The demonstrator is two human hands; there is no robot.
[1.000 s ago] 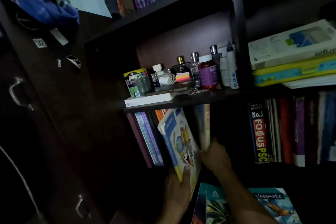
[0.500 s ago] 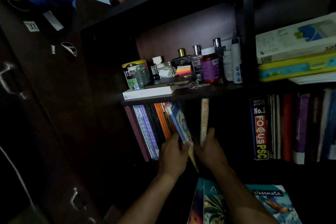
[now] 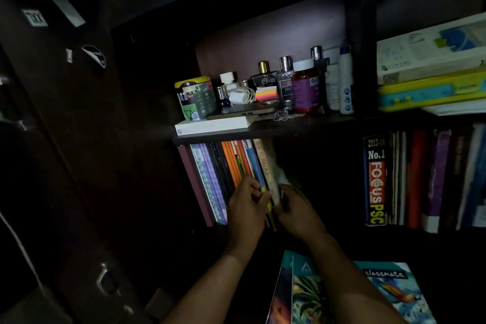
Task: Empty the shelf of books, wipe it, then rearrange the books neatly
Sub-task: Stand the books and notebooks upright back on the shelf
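A row of thin books (image 3: pixel 210 179) leans left in the dark lower-left compartment of the shelf (image 3: pixel 302 127). At the row's right end stand a blue-spined book (image 3: pixel 256 166) and a tan-spined book (image 3: pixel 266 163), tight against the others. My left hand (image 3: pixel 246 212) pinches the blue book's lower edge between thumb and fingers. My right hand (image 3: pixel 298 209) has its fingers curled round the lower part of the tan book. To the right of the tan book the compartment is dark and its contents cannot be made out.
The shelf above carries a printed tin (image 3: pixel 196 97), perfume bottles (image 3: pixel 286 81), a phone on a white box (image 3: pixel 213 126). The right compartment holds upright books (image 3: pixel 376 181), with stacked books (image 3: pixel 431 60) above. Notebooks (image 3: pixel 391 289) lie below my arms. Cupboard doors with handles (image 3: pixel 105 281) stand left.
The blue book has turned from cover-out to spine-out and gone into the row. The tan book has tipped left against it. Both hands have reached further in.
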